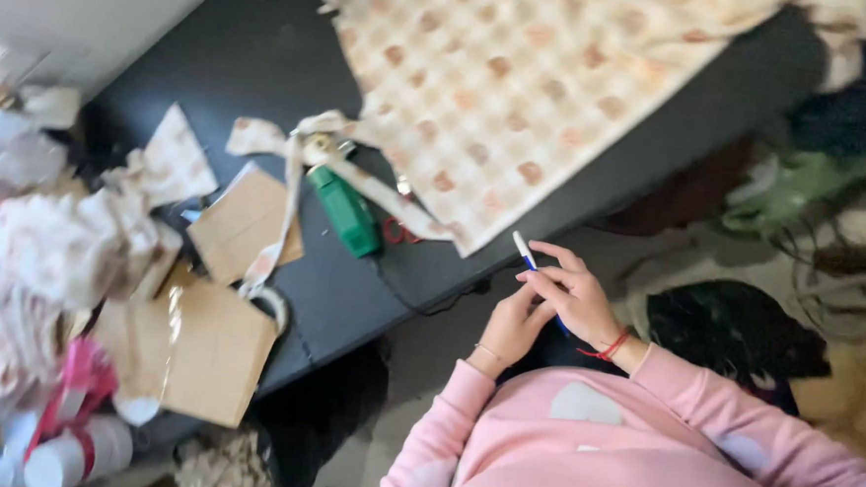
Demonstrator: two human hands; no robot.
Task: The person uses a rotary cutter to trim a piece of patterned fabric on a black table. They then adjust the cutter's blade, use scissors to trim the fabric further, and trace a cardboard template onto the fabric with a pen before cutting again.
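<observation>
Both hands meet just off the near edge of a dark table (265,57). My right hand (576,296), with a red string at the wrist, grips a blue and white pen (524,250) whose white tip points up toward the table. My left hand (510,329) is curled against the right, its fingers on the lower part of the pen. Both arms are in pink sleeves. A cream cloth with brown spots (501,79) lies on the table just beyond the pen tip.
On the table lie a green hand tool (346,211), red-handled scissors (399,234), a cloth strip (289,167) and cardboard pieces (244,222) (205,350). Crumpled patterned cloth (67,244) and tape rolls (71,457) are heaped at the left. Dark and green things (781,193) lie on the floor.
</observation>
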